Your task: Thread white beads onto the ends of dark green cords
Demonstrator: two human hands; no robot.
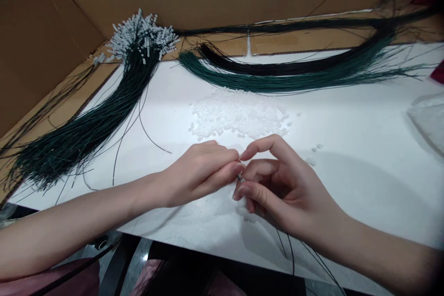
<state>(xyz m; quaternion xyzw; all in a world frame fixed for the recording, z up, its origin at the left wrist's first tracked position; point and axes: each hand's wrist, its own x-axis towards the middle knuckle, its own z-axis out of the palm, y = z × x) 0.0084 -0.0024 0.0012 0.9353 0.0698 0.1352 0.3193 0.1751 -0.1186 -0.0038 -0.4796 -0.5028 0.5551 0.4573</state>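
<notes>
Nearest my camera, pink cloth (78, 280) showed at the near left, beside the white worktop (354, 120). Mid-scene, I had the left hand (204, 169) with thumb and forefinger pressed together, pinching a small dark piece with pale bands (240, 177) that poked out between both hands. On the right hand (280, 180) the forefinger arched; I could not tell whether its other curled fingers gripped. Thin dark strands (292, 254) hung below it. Farther off lay small translucent white bits (239, 113), curved black-and-green strands (277, 82) at far right, and, left, a thick dark-green bundle (104, 120) with pale, knobbly tips (138, 37).
</notes>
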